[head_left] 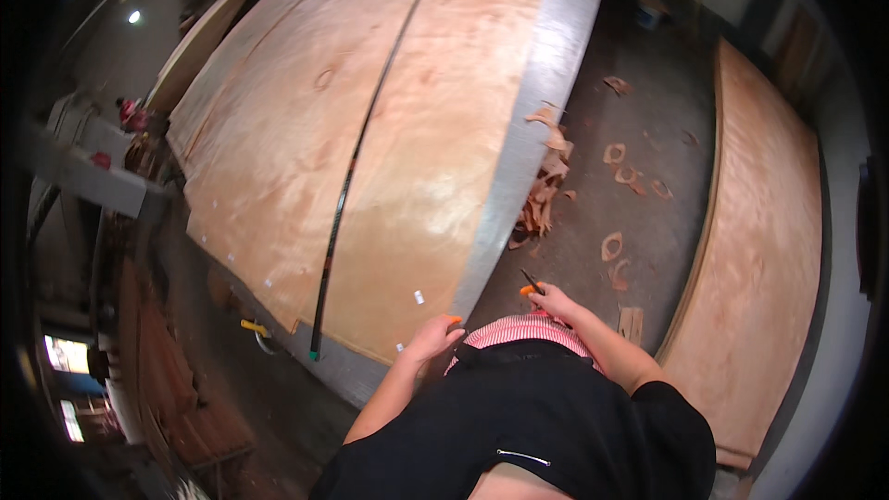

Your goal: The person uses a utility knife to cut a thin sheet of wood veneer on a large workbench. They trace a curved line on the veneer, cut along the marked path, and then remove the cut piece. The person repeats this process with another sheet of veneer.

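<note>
A black shirt is nearest; right hand pinches a dark tool; left hand, near wooden sheet, I cannot tell its grip.

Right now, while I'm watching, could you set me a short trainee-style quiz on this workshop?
1. What does the person's right hand hold?
2. True or false: the long dark rod lies across the broad wooden sheet.
3. Where are the loose ring-like scraps? A, on the rod; B, on the floor; C, on the person's black shirt.

Key: 1, a slim dark tool; 2, true; 3, B.
</note>
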